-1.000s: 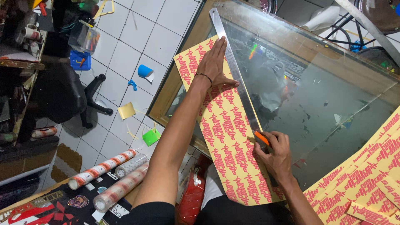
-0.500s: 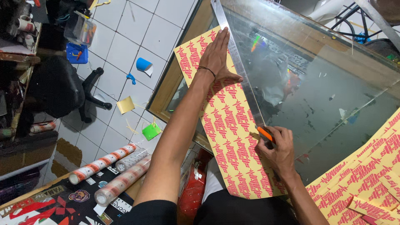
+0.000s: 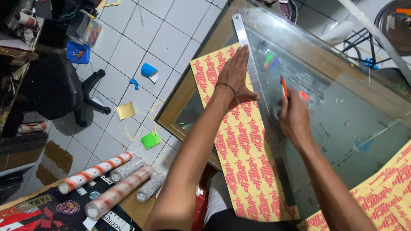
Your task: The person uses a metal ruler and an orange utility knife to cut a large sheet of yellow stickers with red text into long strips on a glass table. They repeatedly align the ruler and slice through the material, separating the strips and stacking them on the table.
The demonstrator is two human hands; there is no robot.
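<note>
Glass table [image 3: 342,111] carries a yellow sticker sheet [image 3: 244,158] beneath the left hand [image 3: 235,75], pressed flat, fingers together. Steel ruler [image 3: 252,72] lies just right of it. Right hand [image 3: 293,117] grips an orange cutter [image 3: 284,87]. Risk: ruler slipping, blade wandering toward the thumb.

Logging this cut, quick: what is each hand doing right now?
Left hand: open, flat on the yellow sheet with red print, beside the long metal ruler.
Right hand: closed, holding an orange-handled knife.
</note>
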